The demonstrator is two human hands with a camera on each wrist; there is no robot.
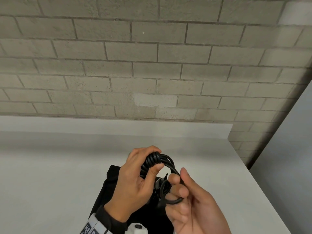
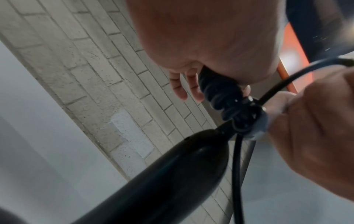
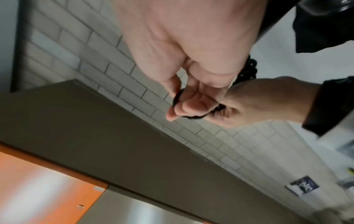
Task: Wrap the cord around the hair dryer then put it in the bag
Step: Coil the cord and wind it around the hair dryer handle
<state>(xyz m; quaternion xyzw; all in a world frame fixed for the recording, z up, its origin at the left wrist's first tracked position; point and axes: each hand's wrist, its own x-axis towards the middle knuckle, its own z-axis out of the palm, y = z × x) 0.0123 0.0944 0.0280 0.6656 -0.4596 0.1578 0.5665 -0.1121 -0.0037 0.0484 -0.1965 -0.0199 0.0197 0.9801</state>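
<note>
Left hand [image 1: 135, 173] grips the cord-wound hair dryer [image 2: 162, 174] handle; right hand [image 1: 190, 200], just beside, pinches the loose cord [image 1: 170, 163]. Bag [image 1: 108, 186] lies directly below, at the desk's [image 1: 50, 166] near edge.

The cord [image 1: 152, 162] looks like smooth black rubber, the hair dryer [image 2: 162, 174] glossy plastic, the bag [image 1: 116, 191] matt cloth.

right hand [image 3: 191, 97] fingers curled round black cord [image 3: 177, 97]

I see a black cord [image 1: 166, 160], a black hair dryer [image 2: 162, 174], a black bag [image 1: 108, 188], a white surface [image 1: 50, 166], and a grey brick-patterned wall [image 1: 152, 65].
</note>
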